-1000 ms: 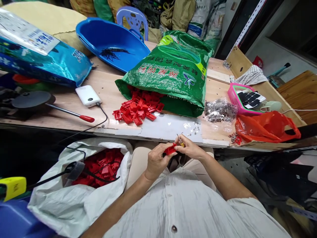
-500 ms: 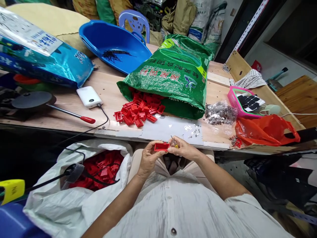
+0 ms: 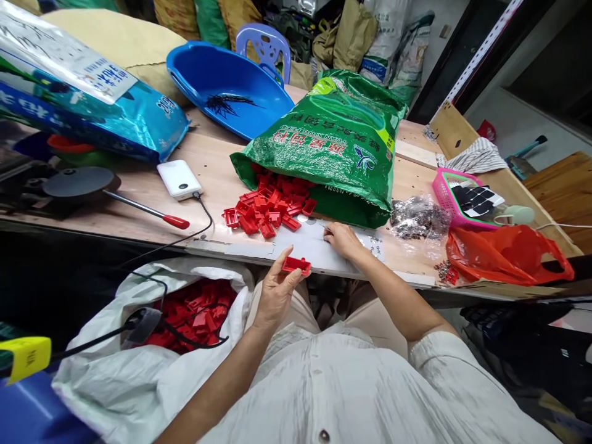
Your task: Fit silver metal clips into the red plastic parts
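My left hand (image 3: 276, 293) pinches a small open red plastic box (image 3: 296, 266) just in front of the table edge, its hollow side facing up. On the white sheet (image 3: 296, 243) rests my right hand (image 3: 343, 239), fingers closed around a small screwdriver (image 3: 326, 229). Only its thin metal shaft shows; the yellow handle is hidden in the fist. Small metal plates (image 3: 374, 245) lie scattered by that hand, partly covered by the wrist. Behind the sheet is a heap of similar red boxes (image 3: 268, 209), spilling from the mouth of a green sack (image 3: 333, 142).
An open white sack (image 3: 115, 382) of red parts stands at lower left. On the table are a white power bank (image 3: 179, 179) with cable, a red-handled lever (image 3: 176, 221), a blue basin (image 3: 198, 68), a clear bag of metal pieces (image 3: 419, 217), a pink basket (image 3: 446, 203) and an orange-red bag (image 3: 509, 250).
My right hand has left the red box and moved forward onto the white sheet with the screwdriver. My left hand still holds the box, now slightly tilted. The view has shifted a little.
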A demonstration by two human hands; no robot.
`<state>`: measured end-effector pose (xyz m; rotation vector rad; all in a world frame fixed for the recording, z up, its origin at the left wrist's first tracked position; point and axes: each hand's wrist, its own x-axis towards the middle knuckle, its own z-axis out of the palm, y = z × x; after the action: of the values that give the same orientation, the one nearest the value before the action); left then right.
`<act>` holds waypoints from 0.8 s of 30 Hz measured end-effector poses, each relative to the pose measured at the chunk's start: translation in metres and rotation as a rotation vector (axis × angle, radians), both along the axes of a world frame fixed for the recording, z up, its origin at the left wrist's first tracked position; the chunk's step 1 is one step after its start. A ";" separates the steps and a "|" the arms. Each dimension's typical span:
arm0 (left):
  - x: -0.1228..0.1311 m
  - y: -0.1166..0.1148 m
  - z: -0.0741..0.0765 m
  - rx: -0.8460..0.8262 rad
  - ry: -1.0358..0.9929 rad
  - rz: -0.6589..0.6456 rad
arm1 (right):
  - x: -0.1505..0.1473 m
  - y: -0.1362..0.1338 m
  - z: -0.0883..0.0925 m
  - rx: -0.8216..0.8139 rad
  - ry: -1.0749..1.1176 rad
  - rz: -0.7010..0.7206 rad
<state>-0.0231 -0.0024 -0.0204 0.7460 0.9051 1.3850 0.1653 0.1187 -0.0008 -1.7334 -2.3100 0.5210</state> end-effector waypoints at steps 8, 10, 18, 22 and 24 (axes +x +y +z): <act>0.001 0.003 -0.001 0.051 0.191 0.085 | 0.004 -0.006 0.003 -0.008 0.036 -0.019; 0.001 0.002 -0.001 0.080 0.275 0.098 | 0.007 -0.009 0.004 0.001 0.074 -0.008; 0.009 0.000 0.004 0.207 0.466 0.129 | 0.014 -0.028 0.013 -0.090 0.494 -0.068; 0.014 0.002 0.007 0.333 0.623 0.198 | 0.004 -0.048 0.013 -0.226 0.825 -0.041; 0.017 0.003 0.008 0.384 0.683 0.211 | -0.003 -0.059 0.010 -0.284 0.943 -0.063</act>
<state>-0.0066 0.0001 -0.0128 1.5089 1.2828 1.5332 0.1623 0.0602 0.0090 -1.2186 -1.5414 1.3473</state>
